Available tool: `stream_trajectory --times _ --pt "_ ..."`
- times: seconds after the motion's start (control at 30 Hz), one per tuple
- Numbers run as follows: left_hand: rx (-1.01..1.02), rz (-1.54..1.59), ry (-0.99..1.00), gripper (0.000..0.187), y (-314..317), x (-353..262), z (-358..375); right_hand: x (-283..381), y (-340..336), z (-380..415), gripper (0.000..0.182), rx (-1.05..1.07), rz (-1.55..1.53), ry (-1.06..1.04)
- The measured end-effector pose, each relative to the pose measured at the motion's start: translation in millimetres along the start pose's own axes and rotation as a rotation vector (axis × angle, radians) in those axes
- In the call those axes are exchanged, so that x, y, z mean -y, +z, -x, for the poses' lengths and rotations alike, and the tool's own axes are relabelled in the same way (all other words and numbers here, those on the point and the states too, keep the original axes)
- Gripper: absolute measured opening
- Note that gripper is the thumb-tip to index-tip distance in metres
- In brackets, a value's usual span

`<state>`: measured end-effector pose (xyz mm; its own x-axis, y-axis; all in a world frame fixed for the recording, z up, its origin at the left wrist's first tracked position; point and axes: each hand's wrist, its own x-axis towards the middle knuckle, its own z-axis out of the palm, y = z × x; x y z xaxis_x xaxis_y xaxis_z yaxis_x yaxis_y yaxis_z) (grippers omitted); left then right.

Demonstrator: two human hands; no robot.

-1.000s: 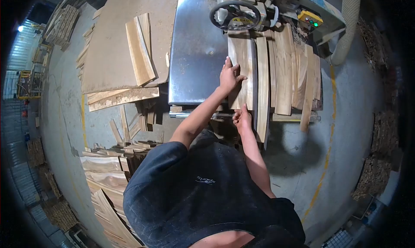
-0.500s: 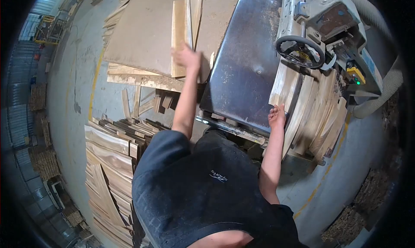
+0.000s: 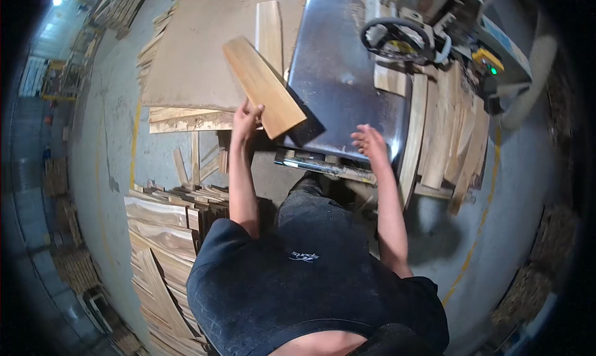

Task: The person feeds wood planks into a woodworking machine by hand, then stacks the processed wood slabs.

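My left hand [image 3: 246, 121] grips the edge of a short wooden board [image 3: 264, 86], lifted and tilted across the gap between the brown panel [image 3: 198, 51] and the steel machine table [image 3: 335, 101]. Behind it another board [image 3: 270, 33] lies on the panel. Over the near right part of the steel table is my right hand [image 3: 371, 143], fingers apart and holding nothing. A board end [image 3: 390, 81] rests on the steel table, below the black handwheel [image 3: 397, 40].
Several long boards [image 3: 439, 138] stand along the machine's right side. A large stack of boards [image 3: 158, 232] is on the floor at my left. A metal bar [image 3: 323, 164] runs along the table's front edge. A hose [image 3: 537, 70] curves at the right.
My left hand has picked a board off the panel and brought it nearer, turned at an angle. My right hand has left the board by the machine and moved left, opening.
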<state>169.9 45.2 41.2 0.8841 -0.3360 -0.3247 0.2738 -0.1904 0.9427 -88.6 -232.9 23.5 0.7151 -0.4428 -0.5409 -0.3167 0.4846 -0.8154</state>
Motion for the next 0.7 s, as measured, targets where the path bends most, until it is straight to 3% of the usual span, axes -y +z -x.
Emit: stream_trajectory --times 0.03,0.1,0.17,0.23,0.3,0.47,0.53,0.63,0.7 --pt "0.073 -0.05 0.0 0.081 6 21 7 -11 5 14 0.047 0.014 0.037 0.018" --pt "0.07 0.17 0.118 0.075 53 61 45 -38 3 38 0.055 0.092 0.076 0.108" --pt "0.122 -0.115 0.009 0.08 76 95 85 -66 -4 59 0.066 0.108 0.16 0.284" --pt "0.196 -0.152 -0.06 0.085 108 83 144 -93 -18 83 0.07 0.207 0.338 0.424" --pt "0.348 -0.192 -0.036 0.088 119 112 164 -115 -28 113 0.071 0.161 0.364 0.414" --pt "0.484 -0.515 0.078 0.077 158 105 176 -148 -52 163 0.059 0.01 0.203 0.427" --pt "0.553 -0.673 0.304 0.075 178 104 159 -157 -58 164 0.058 0.007 0.011 0.394" --pt "0.589 -0.766 0.397 0.075 215 99 131 -155 -57 158 0.056 -0.039 -0.158 0.324" --pt "0.59 -0.725 0.427 0.076 236 97 105 -151 -53 140 0.052 -0.219 -0.412 0.343"
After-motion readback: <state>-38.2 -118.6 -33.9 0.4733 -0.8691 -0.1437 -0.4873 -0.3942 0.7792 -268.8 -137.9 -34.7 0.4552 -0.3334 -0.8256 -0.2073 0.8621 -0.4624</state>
